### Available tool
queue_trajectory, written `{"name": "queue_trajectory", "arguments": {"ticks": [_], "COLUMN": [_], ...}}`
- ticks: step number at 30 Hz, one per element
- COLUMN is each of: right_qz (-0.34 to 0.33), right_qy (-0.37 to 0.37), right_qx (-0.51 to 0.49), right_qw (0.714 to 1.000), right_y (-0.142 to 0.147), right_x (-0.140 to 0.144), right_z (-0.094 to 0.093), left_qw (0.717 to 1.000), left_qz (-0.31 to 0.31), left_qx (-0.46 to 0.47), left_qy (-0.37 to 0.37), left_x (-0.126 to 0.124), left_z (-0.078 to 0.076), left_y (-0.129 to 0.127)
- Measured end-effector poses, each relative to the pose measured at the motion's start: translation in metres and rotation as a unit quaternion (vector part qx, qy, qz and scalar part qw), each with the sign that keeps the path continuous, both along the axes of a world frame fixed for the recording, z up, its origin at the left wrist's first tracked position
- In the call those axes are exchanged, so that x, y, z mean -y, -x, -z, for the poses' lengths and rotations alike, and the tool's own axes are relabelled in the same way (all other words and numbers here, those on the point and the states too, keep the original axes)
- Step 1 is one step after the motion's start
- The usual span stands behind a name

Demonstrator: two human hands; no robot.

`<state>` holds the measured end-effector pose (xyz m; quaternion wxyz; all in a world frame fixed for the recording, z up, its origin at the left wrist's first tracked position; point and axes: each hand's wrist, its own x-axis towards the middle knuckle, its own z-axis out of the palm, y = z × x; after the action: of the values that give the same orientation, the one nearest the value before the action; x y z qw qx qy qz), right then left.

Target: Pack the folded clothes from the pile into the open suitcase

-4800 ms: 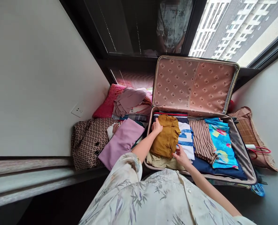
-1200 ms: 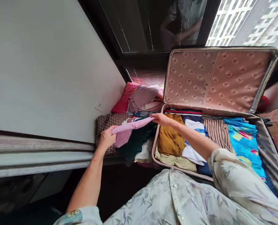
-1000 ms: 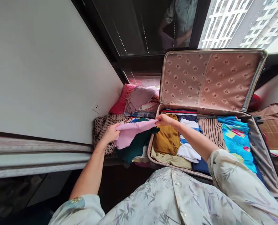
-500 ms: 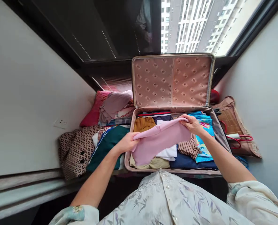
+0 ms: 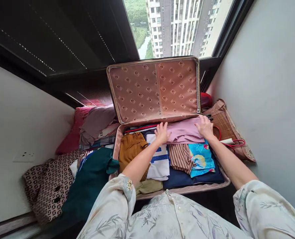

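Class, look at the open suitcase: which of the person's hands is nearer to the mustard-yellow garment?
Left. The left hand rests on the pink garment just right of the mustard-yellow garment; the right hand presses the pink garment's far right end, much farther away.

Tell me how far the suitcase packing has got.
Done: mustard garment, white-and-blue top, striped piece and bright blue print lie folded in the suitcase. In hand: left hand and right hand press the pink garment flat at the back. Left: the teal garment and pile outside.
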<state>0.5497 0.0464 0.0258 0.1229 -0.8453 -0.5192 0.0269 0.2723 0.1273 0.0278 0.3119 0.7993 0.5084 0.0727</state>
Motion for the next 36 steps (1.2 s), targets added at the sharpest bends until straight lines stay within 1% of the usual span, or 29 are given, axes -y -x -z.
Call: {"name": "queue_trajectory", "arguments": {"ticks": [1,3,5,6,7,9,12,14,15,17,19,21,22,23,24,25,27,28,29,30,31,33,34,36], "right_qz": [-0.028,-0.063,-0.069,-0.068,-0.065,-0.057,-0.047,-0.047,-0.057,-0.061,-0.061,-0.061,-0.064,-0.070,-0.079,-0.091,-0.124,-0.149,-0.180,-0.225,-0.287,-0.390,-0.434,-0.510], "right_qy": [0.015,0.054,0.098,0.121,0.142,0.171,0.169,0.157,0.146,0.132,0.132,0.138,0.135,0.125,0.108,0.084,0.031,0.009,-0.006,-0.014,-0.015,-0.012,-0.007,0.011], "right_qx": [0.017,0.030,0.016,0.002,-0.013,-0.027,-0.017,-0.027,-0.034,-0.045,-0.059,-0.070,-0.068,-0.059,-0.045,-0.026,0.008,0.016,0.016,0.007,-0.013,-0.039,-0.038,-0.025], "right_qw": [0.999,0.996,0.993,0.990,0.988,0.983,0.984,0.986,0.987,0.988,0.988,0.986,0.986,0.988,0.990,0.992,0.992,0.989,0.983,0.974,0.958,0.920,0.900,0.860], "right_y": [0.009,0.025,0.033,0.034,0.034,0.029,0.022,0.018,0.016,0.011,0.004,-0.003,-0.006,-0.006,-0.003,0.004,0.034,0.057,0.085,0.118,0.153,0.229,0.268,0.339], "right_x": [0.006,0.018,0.025,0.027,0.028,0.030,0.033,0.033,0.032,0.029,0.028,0.030,0.033,0.036,0.038,0.040,0.037,0.032,0.025,0.015,0.004,-0.019,-0.030,-0.048], "right_z": [0.014,0.043,0.069,0.080,0.090,0.105,0.120,0.129,0.132,0.138,0.141,0.140,0.138,0.134,0.129,0.123,0.104,0.093,0.082,0.070,0.058,0.036,0.026,0.007], "left_qw": [0.999,0.990,0.982,0.980,0.978,0.977,0.976,0.975,0.973,0.966,0.961,0.966,0.971,0.976,0.979,0.980,0.967,0.956,0.947,0.939,0.938,0.940,0.943,0.948], "left_qz": [0.014,0.072,0.130,0.146,0.156,0.168,0.185,0.195,0.205,0.234,0.256,0.238,0.211,0.169,0.120,0.053,-0.109,-0.182,-0.234,-0.274,-0.292,-0.292,-0.281,-0.263], "left_qx": [-0.037,-0.095,-0.118,-0.123,-0.125,-0.116,-0.094,-0.086,-0.085,-0.074,-0.046,0.006,0.041,0.079,0.114,0.138,0.139,0.111,0.074,0.028,-0.023,-0.108,-0.136,-0.155], "left_qy": [-0.032,-0.069,-0.065,-0.061,-0.057,-0.057,-0.064,-0.068,-0.071,-0.081,-0.093,-0.101,-0.105,-0.111,-0.119,-0.134,-0.184,-0.202,-0.209,-0.206,-0.188,-0.139,-0.116,-0.089], "left_x": [0.013,0.039,0.057,0.062,0.064,0.064,0.060,0.060,0.062,0.073,0.089,0.108,0.116,0.124,0.131,0.138,0.153,0.162,0.171,0.181,0.190,0.207,0.212,0.217], "left_z": [0.014,0.044,0.072,0.084,0.094,0.106,0.110,0.109,0.107,0.100,0.086,0.066,0.055,0.043,0.033,0.023,0.011,0.008,0.008,0.009,0.013,0.023,0.029,0.038], "left_y": [-0.006,-0.012,-0.012,-0.011,-0.010,-0.011,-0.016,-0.018,-0.017,-0.012,0.005,0.038,0.063,0.093,0.127,0.165,0.246,0.286,0.324,0.358,0.388,0.432,0.447,0.467]}}
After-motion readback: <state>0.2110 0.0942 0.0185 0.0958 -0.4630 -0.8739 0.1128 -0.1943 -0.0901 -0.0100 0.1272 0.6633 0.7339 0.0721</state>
